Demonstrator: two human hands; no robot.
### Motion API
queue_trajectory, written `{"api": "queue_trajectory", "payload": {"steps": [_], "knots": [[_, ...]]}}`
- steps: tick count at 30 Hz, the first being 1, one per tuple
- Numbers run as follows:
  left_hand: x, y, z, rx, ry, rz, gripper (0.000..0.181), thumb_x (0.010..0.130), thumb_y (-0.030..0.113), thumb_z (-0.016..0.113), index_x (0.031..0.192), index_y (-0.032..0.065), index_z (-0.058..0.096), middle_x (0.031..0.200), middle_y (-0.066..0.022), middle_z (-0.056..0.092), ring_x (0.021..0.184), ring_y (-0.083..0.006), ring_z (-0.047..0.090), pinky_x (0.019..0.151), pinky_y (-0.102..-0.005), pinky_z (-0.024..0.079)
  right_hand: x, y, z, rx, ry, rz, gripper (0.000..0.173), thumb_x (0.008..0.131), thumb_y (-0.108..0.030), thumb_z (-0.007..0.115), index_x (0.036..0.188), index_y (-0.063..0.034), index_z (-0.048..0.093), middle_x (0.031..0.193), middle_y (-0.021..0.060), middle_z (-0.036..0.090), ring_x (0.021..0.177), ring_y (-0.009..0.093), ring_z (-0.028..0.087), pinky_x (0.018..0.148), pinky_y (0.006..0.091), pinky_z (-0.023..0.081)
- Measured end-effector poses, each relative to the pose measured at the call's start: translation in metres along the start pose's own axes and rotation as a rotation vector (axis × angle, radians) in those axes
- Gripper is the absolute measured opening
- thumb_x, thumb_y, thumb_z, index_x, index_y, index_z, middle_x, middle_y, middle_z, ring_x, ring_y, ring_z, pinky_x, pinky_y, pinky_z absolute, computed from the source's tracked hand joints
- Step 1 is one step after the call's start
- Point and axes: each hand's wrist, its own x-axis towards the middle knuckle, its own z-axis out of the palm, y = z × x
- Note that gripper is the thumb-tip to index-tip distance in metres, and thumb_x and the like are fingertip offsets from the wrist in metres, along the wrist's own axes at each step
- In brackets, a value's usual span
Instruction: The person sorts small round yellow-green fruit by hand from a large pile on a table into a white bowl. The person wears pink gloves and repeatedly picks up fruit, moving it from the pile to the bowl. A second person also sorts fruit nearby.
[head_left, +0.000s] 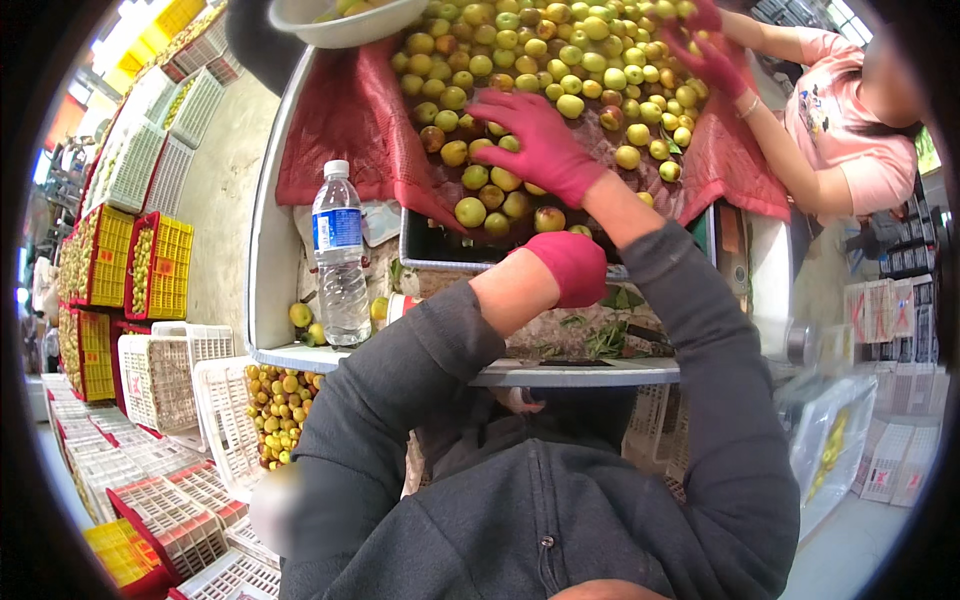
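Note:
Small yellow-green fruits with brown patches, which look like jujubes, lie spread over a red padded cloth in front of me. My right hand, in a magenta glove, reaches over the near left part of them with fingers apart, touching or just above several. Closer to my body, my left hand is bent down at the cloth's near edge, above the rim of a dark crate. Its glove is also magenta. The left fingers are hidden behind the hand and wrist, so any grip there cannot be seen.
A water bottle stands left on the white-edged table. A white bowl sits at the far left. At right, a co-worker's gloved hands handle fruit. A fruit-filled crate and stacked crates stand left.

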Motion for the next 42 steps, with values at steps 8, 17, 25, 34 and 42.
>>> {"api": "queue_trajectory", "payload": {"steps": [8,17,25,34,42], "knots": [[0.047,-0.034,0.043,-0.025,0.147,0.283,0.039,0.093,0.031,0.055,0.124,0.0095,0.064,0.13,-0.0181,0.062,0.12,-0.0348,0.058,0.105,-0.0426,0.043,0.02,-0.014,0.039,0.125,-0.211,0.044,0.054,0.079,-0.05,0.074,0.12,-0.0165,0.068,0.102,0.0133,0.071,0.104,0.031,0.065,0.091,0.0409,0.051],[0.043,-0.039,0.046,-0.209,0.268,0.494,0.042,0.096,0.029,0.054,0.131,0.0067,0.06,0.139,-0.0182,0.056,0.131,-0.0341,0.05,0.113,-0.0416,0.035,0.033,-0.012,0.05,-0.025,-0.188,-0.116,0.05,0.074,-0.044,0.076,0.119,-0.0225,0.07,0.147,0.0149,0.043,0.113,0.039,0.057,0.098,0.0457,0.046],[0.007,-0.011,0.014,-0.026,0.073,0.087,0.042,0.092,0.039,0.058,0.118,0.0066,0.067,0.114,-0.0198,0.068,0.106,-0.0391,0.064,0.094,-0.0459,0.05,0.017,-0.01,0.015,0.415,-0.392,0.159,0.031,0.077,-0.04,0.076,0.094,-0.0148,0.076,0.119,0.0088,0.064,0.105,0.035,0.06,0.091,0.0444,0.048],[0.006,-0.01,0.011,0.002,0.091,0.018,0.044,0.091,0.044,0.058,0.113,0.0069,0.067,0.097,-0.0199,0.071,0.091,-0.0398,0.067,0.083,-0.0485,0.053,0.018,0.064,0.018,-0.461,-0.036,0.253,0.074,0.07,-0.061,0.073,0.135,-0.0294,0.056,0.14,0.0033,0.054,0.124,0.034,0.051,0.103,0.0544,0.036],[0.007,-0.017,0.015,0.005,0.134,0.114,0.043,0.092,0.041,0.058,0.121,0.0099,0.065,0.099,-0.0207,0.07,0.093,-0.0401,0.066,0.084,-0.0485,0.052,-0.022,0.069,-0.016,-0.048,-0.034,0.269,0.059,0.07,-0.059,0.074,0.118,-0.0256,0.069,0.124,0.0068,0.064,0.11,0.033,0.061,0.091,0.0483,0.049]]}}
